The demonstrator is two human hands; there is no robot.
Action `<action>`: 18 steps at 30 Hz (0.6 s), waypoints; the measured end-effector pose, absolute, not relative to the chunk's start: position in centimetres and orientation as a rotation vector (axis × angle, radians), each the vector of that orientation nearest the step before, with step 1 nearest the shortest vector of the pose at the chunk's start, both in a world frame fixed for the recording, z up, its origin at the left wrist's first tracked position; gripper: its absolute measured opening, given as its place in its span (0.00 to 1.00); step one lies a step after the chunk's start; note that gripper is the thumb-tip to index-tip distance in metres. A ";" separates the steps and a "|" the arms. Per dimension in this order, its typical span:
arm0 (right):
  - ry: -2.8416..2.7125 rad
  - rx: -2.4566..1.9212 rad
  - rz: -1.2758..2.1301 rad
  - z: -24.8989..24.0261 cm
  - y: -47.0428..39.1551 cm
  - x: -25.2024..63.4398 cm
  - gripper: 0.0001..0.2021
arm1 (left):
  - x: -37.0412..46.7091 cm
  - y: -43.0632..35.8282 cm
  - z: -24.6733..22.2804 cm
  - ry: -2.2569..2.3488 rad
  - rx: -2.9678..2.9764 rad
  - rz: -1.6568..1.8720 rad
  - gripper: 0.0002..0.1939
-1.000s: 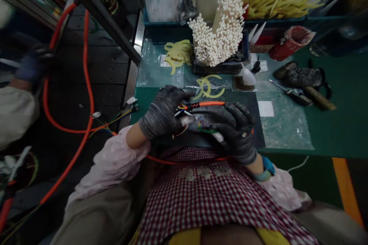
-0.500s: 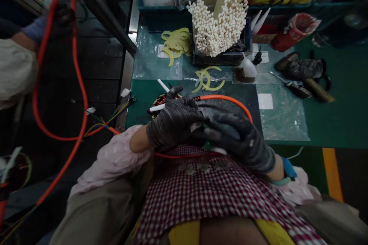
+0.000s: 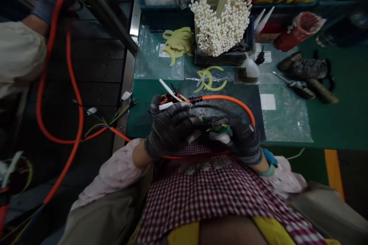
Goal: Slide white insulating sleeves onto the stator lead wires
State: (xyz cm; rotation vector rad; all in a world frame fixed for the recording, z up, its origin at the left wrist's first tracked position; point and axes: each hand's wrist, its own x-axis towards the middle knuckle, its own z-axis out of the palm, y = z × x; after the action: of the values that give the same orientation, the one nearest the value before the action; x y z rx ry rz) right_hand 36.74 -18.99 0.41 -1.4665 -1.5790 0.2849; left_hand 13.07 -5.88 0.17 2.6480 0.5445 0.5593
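My left hand [image 3: 174, 128], in a grey glove, has its fingers curled and pressed together at the fingertips; what they hold is hidden. My right hand [image 3: 245, 141], gloved alike, pinches a small green-and-yellow wire [image 3: 222, 128] in front of my apron. The two sets of fingertips face each other a short way apart. Behind the left hand lies a bundle of dark and coloured wires with a white tube [image 3: 169, 90] sticking out. From this bundle an orange cable [image 3: 230, 98] arches over to the right and passes behind my right hand.
A box of thin white sticks [image 3: 221, 26] stands at the back of the green bench [image 3: 324, 122]. Yellow strips [image 3: 211, 78] lie before it. Tools and a red container [image 3: 299, 30] are at right. On the left, a co-worker's gloved hand [image 3: 46, 2] is by a hanging orange cable [image 3: 40, 95].
My right hand has turned and drawn slightly away from my left, and the green-and-yellow wire shows more clearly. The co-worker's hand has moved upward with the hanging cable.
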 end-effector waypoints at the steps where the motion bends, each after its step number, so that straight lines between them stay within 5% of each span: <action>1: -1.504 -1.493 0.286 0.3 -18.7 36.3 0.10 | 13.2 -6.3 -0.3 0.563 2.667 0.633 0.17; 3: -1.333 -1.528 0.308 0.0 -17.8 35.4 0.05 | 13.4 -6.9 -0.9 0.589 2.729 0.765 0.21; 5: -1.212 -1.535 0.295 -0.6 -16.7 34.4 0.10 | 13.2 -7.1 -1.0 0.607 2.791 0.813 0.24; 10: -1.169 -1.342 0.391 -1.3 -15.4 33.1 0.14 | 12.1 -6.1 1.8 0.716 2.716 1.032 0.11; 18: -1.472 -1.139 0.586 -0.5 -15.5 33.7 0.11 | 13.5 -4.8 4.0 0.643 2.523 1.011 0.08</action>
State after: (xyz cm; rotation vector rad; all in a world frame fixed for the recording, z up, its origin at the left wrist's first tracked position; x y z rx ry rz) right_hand 33.67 -15.47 -0.49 -1.1385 -1.4716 0.5856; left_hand 13.55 -4.77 4.01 2.5228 0.6431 1.0109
